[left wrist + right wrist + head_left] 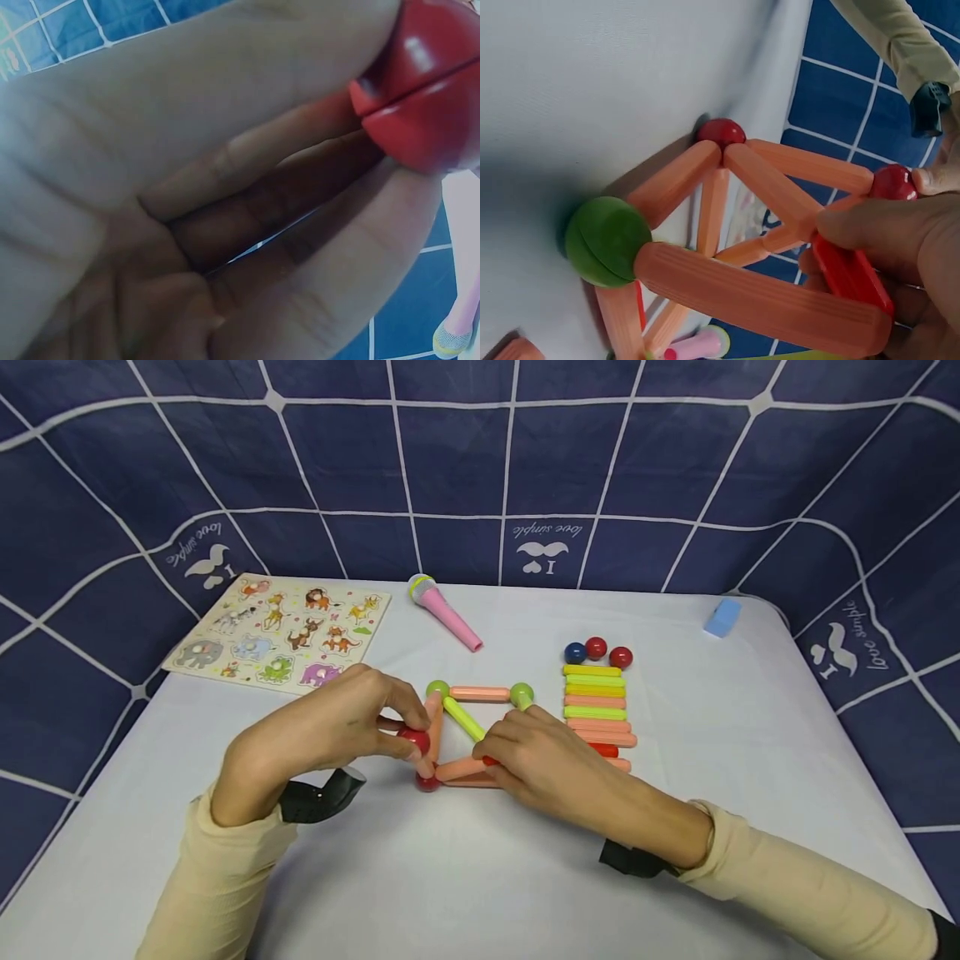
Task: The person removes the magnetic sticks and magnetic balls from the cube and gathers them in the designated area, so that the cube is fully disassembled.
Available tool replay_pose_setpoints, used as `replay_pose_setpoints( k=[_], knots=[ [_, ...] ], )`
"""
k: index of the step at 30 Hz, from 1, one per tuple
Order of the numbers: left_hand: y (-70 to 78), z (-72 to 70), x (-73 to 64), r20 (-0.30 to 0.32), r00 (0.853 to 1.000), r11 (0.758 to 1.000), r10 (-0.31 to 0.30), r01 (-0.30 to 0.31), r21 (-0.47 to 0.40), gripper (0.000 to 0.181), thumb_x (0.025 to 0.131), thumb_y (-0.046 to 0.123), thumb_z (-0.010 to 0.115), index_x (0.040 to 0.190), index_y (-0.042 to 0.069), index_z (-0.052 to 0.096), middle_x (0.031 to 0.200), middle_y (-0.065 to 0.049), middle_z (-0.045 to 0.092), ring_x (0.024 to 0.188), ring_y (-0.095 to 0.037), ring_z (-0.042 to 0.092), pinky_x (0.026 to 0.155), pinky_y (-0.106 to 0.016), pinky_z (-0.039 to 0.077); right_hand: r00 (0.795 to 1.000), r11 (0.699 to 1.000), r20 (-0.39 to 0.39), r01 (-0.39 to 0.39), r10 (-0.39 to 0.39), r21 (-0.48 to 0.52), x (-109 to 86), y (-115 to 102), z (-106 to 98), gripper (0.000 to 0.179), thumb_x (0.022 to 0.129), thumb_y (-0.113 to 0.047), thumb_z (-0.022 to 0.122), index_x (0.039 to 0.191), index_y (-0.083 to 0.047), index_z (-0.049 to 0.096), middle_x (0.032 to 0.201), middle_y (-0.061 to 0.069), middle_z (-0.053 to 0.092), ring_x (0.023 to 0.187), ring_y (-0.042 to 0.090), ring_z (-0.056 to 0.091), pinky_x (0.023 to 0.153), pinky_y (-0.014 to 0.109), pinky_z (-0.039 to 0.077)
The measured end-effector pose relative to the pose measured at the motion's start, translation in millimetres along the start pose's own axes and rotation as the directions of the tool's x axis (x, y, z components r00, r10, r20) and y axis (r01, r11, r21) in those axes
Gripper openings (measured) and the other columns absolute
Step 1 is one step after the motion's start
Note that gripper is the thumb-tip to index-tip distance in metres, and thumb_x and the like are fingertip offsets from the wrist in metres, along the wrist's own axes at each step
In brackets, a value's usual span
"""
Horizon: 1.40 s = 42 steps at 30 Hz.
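My left hand (345,722) pinches a red ball (424,90) between thumb and fingertips, at the left side of a frame of sticks and balls. Orange sticks (765,296) meet at red and green balls (609,241) in this frame, which stands on the table. A red stick (853,274) is held between the thumb and fingers of my right hand (551,760), above the frame's near right part. Its far end is hidden by that hand. A yellow-green stick (465,720) slants down from the far left green ball (438,692).
Right of the frame lies a row of coloured sticks (595,691), with one blue ball (574,652) and two red balls (620,657) behind it. A pink toy microphone (453,620), an animal puzzle board (288,631) and a blue block (722,617) lie farther back.
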<state>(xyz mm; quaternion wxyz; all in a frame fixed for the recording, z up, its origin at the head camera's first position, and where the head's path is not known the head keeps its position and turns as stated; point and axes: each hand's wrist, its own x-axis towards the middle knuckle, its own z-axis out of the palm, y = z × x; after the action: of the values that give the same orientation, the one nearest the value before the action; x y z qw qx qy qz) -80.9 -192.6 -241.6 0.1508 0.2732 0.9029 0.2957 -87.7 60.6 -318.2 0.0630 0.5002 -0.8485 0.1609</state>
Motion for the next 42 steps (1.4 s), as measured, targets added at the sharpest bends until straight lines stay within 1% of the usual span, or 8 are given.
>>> replay_pose_setpoints(
  k=[5,11,18,25,30,36,38,42],
  knots=[
    [-0.4,0.6,-0.5,0.000,1.000,1.000,-0.003,0.003,-0.002,0.015,0.076,0.012,0.085,0.086,0.020,0.078,0.088,0.011,0.070,0.081,-0.009,0.061,0.075,-0.033,0.053,0.999,0.999,-0.013,0.042,-0.042,-0.020,-1.6,-0.2,2.0,0.013,0.089,-0.015,0.073,0.101,-0.013,0.072,0.092,-0.004,0.066,0.091,0.014,0.056,0.085,0.030,0.042],
    [-0.4,0.2,1.1,-0.003,1.000,1.000,-0.004,0.004,0.002,0.015,0.075,0.011,0.085,0.086,0.019,0.078,0.087,0.011,0.070,0.081,-0.009,0.061,0.075,-0.033,0.053,0.998,0.998,-0.039,0.046,-0.047,-0.045,-3.3,2.3,-2.1,0.015,0.090,-0.014,0.071,0.105,-0.013,0.071,0.098,-0.004,0.065,0.096,0.013,0.056,0.084,0.030,0.040],
    [1.0,-0.7,0.7,-0.005,1.000,1.000,0.004,-0.004,0.000,0.014,0.076,0.015,0.085,0.087,0.020,0.078,0.087,0.011,0.071,0.081,-0.009,0.061,0.074,-0.032,0.052,0.993,0.996,-0.114,0.037,-0.027,0.086,-12.8,12.5,-22.8,0.024,0.090,-0.011,0.072,0.114,-0.011,0.067,0.112,-0.003,0.064,0.105,0.015,0.054,0.091,0.029,0.046],
    [0.5,-1.4,1.1,0.008,1.000,1.000,-0.009,0.009,-0.017,0.016,0.075,0.012,0.085,0.089,0.017,0.078,0.088,0.009,0.071,0.081,-0.010,0.061,0.076,-0.036,0.054,0.983,0.982,-0.129,-0.111,0.132,0.155,-29.9,25.8,-29.2,0.024,0.098,-0.011,0.059,0.122,-0.009,0.062,0.116,-0.001,0.059,0.111,0.014,0.051,0.094,0.032,0.049],
    [0.1,-0.5,0.7,0.011,1.000,1.000,-0.001,0.002,-0.025,0.016,0.076,0.011,0.085,0.090,0.016,0.078,0.089,0.009,0.071,0.083,-0.010,0.062,0.077,-0.034,0.054,0.965,0.970,-0.157,-0.185,0.210,0.156,-46.2,35.2,-30.3,0.026,0.095,-0.009,0.056,0.120,-0.011,0.062,0.115,-0.003,0.058,0.111,0.013,0.051,0.091,0.034,0.049],
    [-0.4,-0.6,0.7,0.008,1.000,0.999,0.008,-0.008,-0.037,0.017,0.076,0.010,0.085,0.091,0.015,0.078,0.090,0.008,0.071,0.083,-0.009,0.063,0.078,-0.033,0.055,0.951,0.944,-0.068,-0.289,0.303,0.158,-66.7,48.7,-32.0,0.037,0.091,-0.008,0.067,0.128,-0.011,0.061,0.126,-0.001,0.059,0.122,0.019,0.051,0.099,0.043,0.047],
    [-0.4,-0.8,0.6,0.006,1.000,0.999,0.008,-0.008,-0.031,0.017,0.076,0.012,0.085,0.091,0.015,0.078,0.089,0.009,0.071,0.083,-0.009,0.062,0.077,-0.035,0.055,0.944,0.934,-0.037,-0.319,0.329,0.163,-74.0,54.5,-32.2,0.043,0.088,-0.005,0.071,0.129,-0.010,0.061,0.126,0.002,0.059,0.119,0.022,0.053,0.096,0.045,0.049],
    [0.0,-1.4,-0.2,0.002,1.000,1.000,0.003,-0.003,-0.016,0.017,0.075,0.017,0.085,0.091,0.017,0.078,0.089,0.010,0.071,0.082,-0.009,0.062,0.077,-0.034,0.054,0.937,0.929,-0.037,-0.338,0.347,0.149,-88.1,68.0,-29.7,0.044,0.080,0.001,0.079,0.121,-0.008,0.065,0.115,0.002,0.062,0.099,0.018,0.059,0.083,0.039,0.056]
  ],
)
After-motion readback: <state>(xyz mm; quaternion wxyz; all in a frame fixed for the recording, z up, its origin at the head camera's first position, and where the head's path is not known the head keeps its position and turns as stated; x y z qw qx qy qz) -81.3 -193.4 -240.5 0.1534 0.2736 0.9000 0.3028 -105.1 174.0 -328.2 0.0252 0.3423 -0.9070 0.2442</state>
